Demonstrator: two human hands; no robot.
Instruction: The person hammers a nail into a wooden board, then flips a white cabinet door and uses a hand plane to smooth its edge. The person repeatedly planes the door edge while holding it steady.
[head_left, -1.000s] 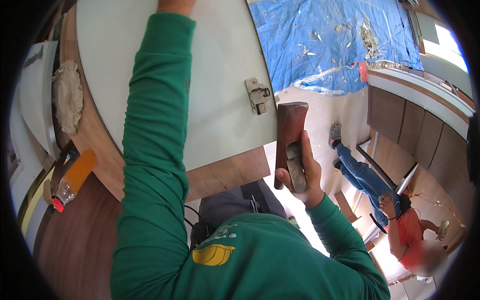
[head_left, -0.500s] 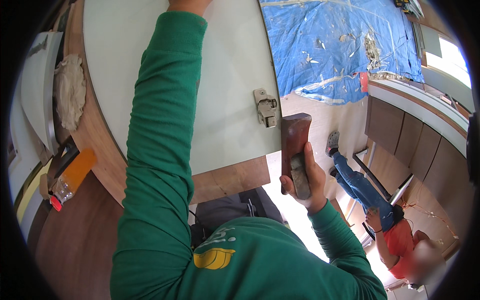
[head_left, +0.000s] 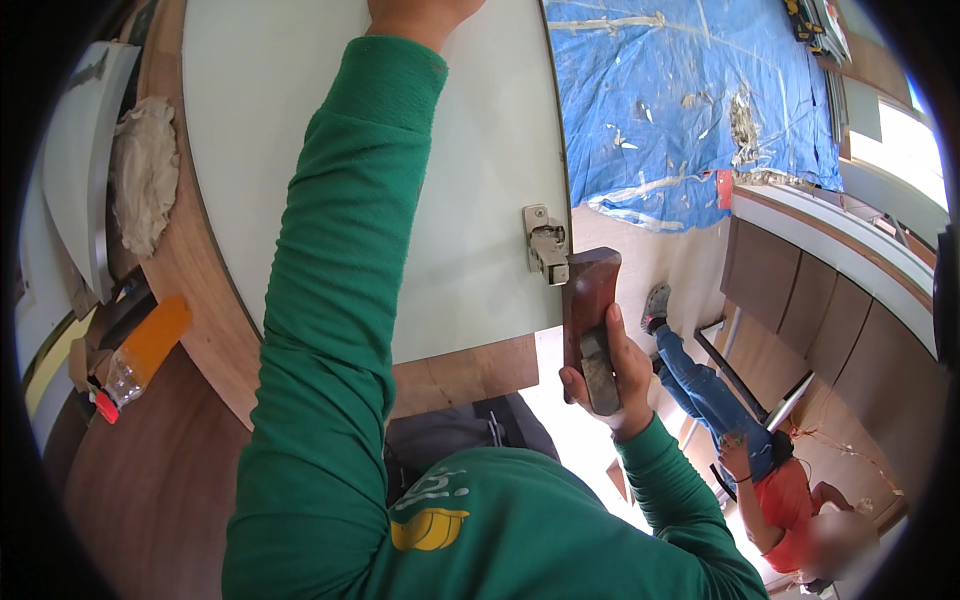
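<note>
A pale cabinet door [head_left: 470,130] lies flat before me, with a metal concealed hinge [head_left: 545,243] near its right edge. My right hand [head_left: 627,375] is wrapped round a dark reddish wooden hand plane [head_left: 592,290], whose grey metal piece shows between thumb and fingers. The plane stands along the door's right edge, just below the hinge; whether it touches the edge I cannot tell. Over the door's far part reaches my left arm. Only the wrist and back of my left hand [head_left: 425,15] show at the upper rim, its fingers cut off from view.
Under the door is a wooden board [head_left: 465,378]. At left lie a bottle of orange liquid [head_left: 150,345] and a crumpled pale cloth [head_left: 147,175]. A blue tarp [head_left: 680,110] covers the floor at far right. Another person [head_left: 775,500] in a red shirt is beside brown cabinets [head_left: 800,290].
The door and hinge sit slightly lower and farther right in view. My left hand shows a little more at the top, and the plane is now closer to the hinge.
</note>
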